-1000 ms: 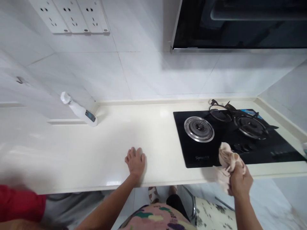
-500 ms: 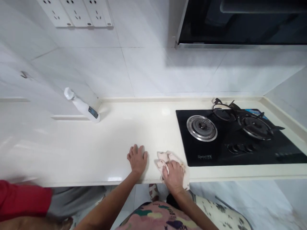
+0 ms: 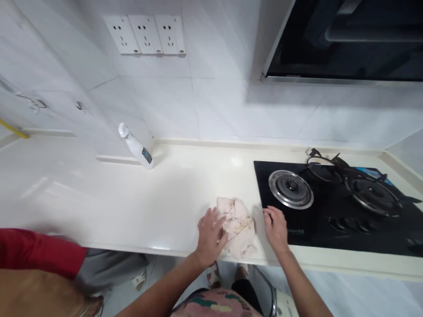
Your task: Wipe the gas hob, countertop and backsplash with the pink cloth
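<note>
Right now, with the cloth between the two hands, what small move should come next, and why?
Probably close the left hand on the left edge of the cloth: that hand is spread right at this edge, while the right hand is apart from the cloth, at the edge of the hob, and appears to hold nothing.

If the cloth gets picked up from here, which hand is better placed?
Probably the left hand: its fingers overlap the left edge of the cloth in this view. The right hand is apart from it, at the near left corner of the hob.
</note>
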Tool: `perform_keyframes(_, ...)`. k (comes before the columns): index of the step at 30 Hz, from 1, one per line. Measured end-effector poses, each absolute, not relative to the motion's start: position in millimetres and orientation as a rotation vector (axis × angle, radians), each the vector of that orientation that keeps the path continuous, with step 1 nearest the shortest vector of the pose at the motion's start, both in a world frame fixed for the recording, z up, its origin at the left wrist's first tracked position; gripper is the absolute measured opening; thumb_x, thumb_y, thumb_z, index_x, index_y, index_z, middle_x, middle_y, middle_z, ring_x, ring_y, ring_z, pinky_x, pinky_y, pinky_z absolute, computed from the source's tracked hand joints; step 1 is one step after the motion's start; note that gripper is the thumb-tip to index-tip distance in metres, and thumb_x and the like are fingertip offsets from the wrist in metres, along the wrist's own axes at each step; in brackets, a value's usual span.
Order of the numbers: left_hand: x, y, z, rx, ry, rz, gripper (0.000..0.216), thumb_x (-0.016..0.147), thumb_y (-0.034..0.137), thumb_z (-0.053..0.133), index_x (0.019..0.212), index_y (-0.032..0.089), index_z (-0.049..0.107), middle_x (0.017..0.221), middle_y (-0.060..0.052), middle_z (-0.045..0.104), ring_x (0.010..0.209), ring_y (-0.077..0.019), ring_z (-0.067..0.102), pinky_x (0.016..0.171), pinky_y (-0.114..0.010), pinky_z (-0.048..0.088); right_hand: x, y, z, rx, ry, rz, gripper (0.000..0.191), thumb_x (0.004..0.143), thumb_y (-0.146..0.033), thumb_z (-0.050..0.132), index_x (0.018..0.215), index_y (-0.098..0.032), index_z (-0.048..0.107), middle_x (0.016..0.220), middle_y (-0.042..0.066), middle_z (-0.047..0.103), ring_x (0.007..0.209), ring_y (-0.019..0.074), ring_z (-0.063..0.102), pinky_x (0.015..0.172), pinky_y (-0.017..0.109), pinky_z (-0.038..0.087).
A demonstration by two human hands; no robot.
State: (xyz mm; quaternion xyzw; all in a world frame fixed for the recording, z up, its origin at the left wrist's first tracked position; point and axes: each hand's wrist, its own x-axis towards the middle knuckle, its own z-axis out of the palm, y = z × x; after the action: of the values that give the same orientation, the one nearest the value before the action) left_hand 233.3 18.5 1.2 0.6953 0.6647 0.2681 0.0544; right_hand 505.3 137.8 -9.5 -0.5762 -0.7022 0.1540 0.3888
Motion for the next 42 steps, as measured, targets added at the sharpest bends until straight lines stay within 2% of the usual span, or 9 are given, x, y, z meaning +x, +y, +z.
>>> perform_keyframes(4,261,39,-4,2.176,1.767,0.548,0.075,0.087,0.054,0.078,0.157,0.034,0.056,0.180,-0.013,0.026,0.165,-0.0473,0.016,0.127,-0.073,0.019,550,148,-39,-1.749,-1.912,0.123,0.061,0.104,-0.053,0.032,0.128,-0.014,0.072,0.144,0.023,0.063,0.137,0.0378,0.054,0.114,0.062,0.042)
perform_keyframes(6,271,50,-12,2.162,1.656,0.437,0.088,0.083,0.065,0.080,0.160,0.037,0.051,0.182,-0.011,0.021,0.165,-0.0508,0.013,0.127,-0.077,0.014,553,145,-52,-1.799,-1.984,0.005,0.067,0.106,-0.053,0.028,0.139,-0.009,0.066,0.152,0.026,0.058,0.145,0.0402,0.049,0.117,0.064,0.039)
perform_keyframes(10,289,67,-16,2.130,1.494,0.270,0.097,0.085,0.079,0.069,0.168,0.042,0.036,0.184,-0.006,0.004,0.166,-0.0537,-0.001,0.126,-0.082,0.003,545,136,-66,-1.832,-2.047,-0.143,0.074,0.108,-0.053,0.022,0.146,-0.003,0.061,0.157,0.027,0.053,0.152,0.0408,0.042,0.122,0.064,0.034)
perform_keyframes(14,309,96,0,2.042,1.405,0.221,0.101,0.085,0.087,0.059,0.170,0.042,0.029,0.184,-0.004,-0.005,0.165,-0.0532,-0.012,0.125,-0.082,-0.004,544,135,-68,-1.859,-2.045,-0.182,0.073,0.108,-0.051,0.018,0.145,-0.006,0.062,0.156,0.024,0.055,0.152,0.0377,0.043,0.123,0.060,0.034)
perform_keyframes(18,324,153,7,2.008,1.462,0.211,0.097,0.085,0.085,0.057,0.169,0.044,0.031,0.184,-0.001,-0.002,0.166,-0.0506,-0.009,0.128,-0.079,-0.003,547,136,-69,-1.816,-2.048,-0.236,0.072,0.109,-0.051,0.018,0.142,-0.008,0.065,0.153,0.023,0.058,0.148,0.0376,0.047,0.120,0.058,0.038)
perform_keyframes(26,314,299,5,2.049,1.686,0.313,0.078,0.092,0.074,0.054,0.164,0.044,0.044,0.183,-0.001,0.018,0.167,-0.0471,0.007,0.129,-0.075,0.007,550,135,-79,-1.804,-2.053,-0.347,0.058,0.110,-0.045,0.032,0.142,-0.012,0.066,0.154,0.019,0.060,0.144,0.0372,0.054,0.116,0.057,0.040)
perform_keyframes(34,297,444,9,2.011,1.842,0.320,0.074,0.096,0.067,0.057,0.162,0.035,0.049,0.182,-0.008,0.021,0.165,-0.0503,0.007,0.125,-0.076,0.011,567,136,-104,-1.776,-2.130,-0.422,0.053,0.107,-0.043,0.041,0.146,-0.014,0.064,0.155,0.020,0.059,0.142,0.0397,0.057,0.109,0.058,0.044)
perform_keyframes(38,298,466,11,1.986,1.870,0.292,0.072,0.094,0.064,0.060,0.159,0.034,0.053,0.180,-0.009,0.026,0.163,-0.0527,0.010,0.123,-0.078,0.012,566,138,-99,-1.758,-2.134,-0.435,0.054,0.107,-0.043,0.041,0.147,-0.013,0.062,0.154,0.022,0.060,0.141,0.0410,0.057,0.109,0.060,0.044)
perform_keyframes(42,305,433,11,1.982,1.863,0.244,0.074,0.095,0.065,0.056,0.161,0.031,0.051,0.179,-0.012,0.029,0.161,-0.0521,0.017,0.123,-0.078,0.015,559,137,-81,-1.772,-2.086,-0.335,0.055,0.108,-0.044,0.037,0.149,-0.015,0.060,0.154,0.021,0.059,0.144,0.0401,0.054,0.113,0.061,0.042)
